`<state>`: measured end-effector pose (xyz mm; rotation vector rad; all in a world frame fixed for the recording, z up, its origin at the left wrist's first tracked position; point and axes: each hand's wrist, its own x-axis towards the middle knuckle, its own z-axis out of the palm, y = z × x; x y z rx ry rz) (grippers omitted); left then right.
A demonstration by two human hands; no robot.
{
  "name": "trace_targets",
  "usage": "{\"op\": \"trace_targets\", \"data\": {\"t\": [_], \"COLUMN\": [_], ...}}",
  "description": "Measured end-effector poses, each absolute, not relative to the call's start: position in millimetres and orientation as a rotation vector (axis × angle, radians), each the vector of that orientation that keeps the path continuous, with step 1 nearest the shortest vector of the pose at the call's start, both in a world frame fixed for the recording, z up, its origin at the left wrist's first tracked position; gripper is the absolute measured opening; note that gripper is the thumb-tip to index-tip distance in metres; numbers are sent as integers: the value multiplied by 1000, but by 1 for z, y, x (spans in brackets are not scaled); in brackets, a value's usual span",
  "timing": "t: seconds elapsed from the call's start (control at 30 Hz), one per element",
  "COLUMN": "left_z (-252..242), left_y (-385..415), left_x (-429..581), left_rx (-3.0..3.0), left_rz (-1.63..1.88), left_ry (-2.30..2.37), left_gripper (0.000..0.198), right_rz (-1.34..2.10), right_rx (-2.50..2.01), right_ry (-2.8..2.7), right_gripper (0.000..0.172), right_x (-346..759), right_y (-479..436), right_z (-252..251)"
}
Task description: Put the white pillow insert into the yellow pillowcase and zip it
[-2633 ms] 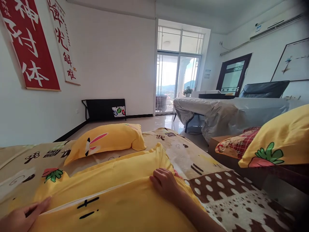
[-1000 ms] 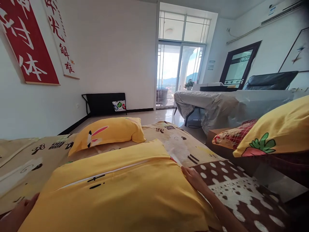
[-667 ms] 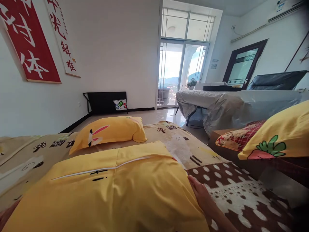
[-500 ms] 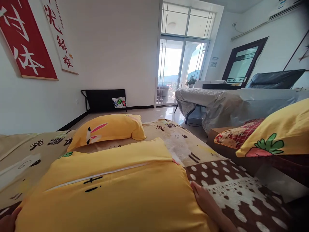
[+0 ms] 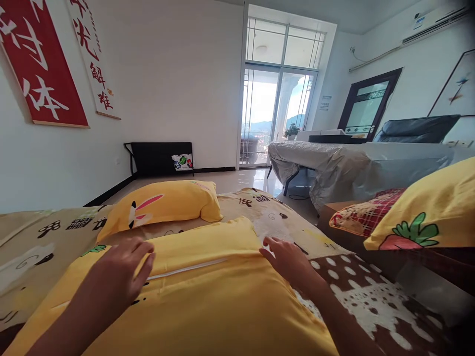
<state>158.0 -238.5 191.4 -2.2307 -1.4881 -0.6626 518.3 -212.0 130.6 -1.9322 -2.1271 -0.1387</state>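
A large yellow pillow [image 5: 208,301] lies in front of me on the bed, a pale zipper [image 5: 189,269] running across its upper face. Over its left part is my left hand [image 5: 120,269], fingers loosely curved and thumb apart, holding nothing. My right hand [image 5: 289,257] is at the pillow's far right corner, fingers apart and slightly bent. Whether either hand touches the cloth I cannot tell. Just beyond lies a second yellow pillow [image 5: 166,202] with a rabbit print.
The patterned blanket [image 5: 356,282] spreads under the pillows. To the right, another yellow pillow [image 5: 438,212] with a carrot print rests on red plaid cloth [image 5: 382,207]. A plastic-covered table [image 5: 334,158] stands behind, near the glass door [image 5: 274,109].
Both hands have left the pillow's side edges and moved up and forward over its far part. The left hand has also come inward. The view has tilted slightly upward.
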Motion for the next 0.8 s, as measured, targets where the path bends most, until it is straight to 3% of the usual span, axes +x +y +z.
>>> {"op": "trace_targets", "data": {"t": [0.1, 0.2, 0.33, 0.5, 0.63, 0.8], "left_z": [225, 224, 144, 67, 75, 95], "left_y": [-196, -146, -84, -55, -62, -79], "left_x": [237, 299, 316, 305, 310, 307], "left_rx": [-2366, -2457, -2688, -2795, -2767, -2742], "left_rz": [-459, -580, -437, -168, -160, -189], "left_ry": [-1391, -1344, -1554, -1702, -1739, -1744], "left_gripper": [29, 28, 41, 50, 52, 52], "right_rz": [-215, -139, 248, 490, 639, 646], "right_rx": [-1752, -1704, -1783, -1835, -1887, -1988], "right_ry": [-2029, -1844, -1915, -1850, -1726, -1667], "right_gripper": [30, 41, 47, 53, 60, 54], "right_x": [480, 458, 457, 479, 504, 528], "right_y": [-180, -151, -127, -113, -104, -111], "right_z": [144, 108, 48, 32, 27, 36]}}
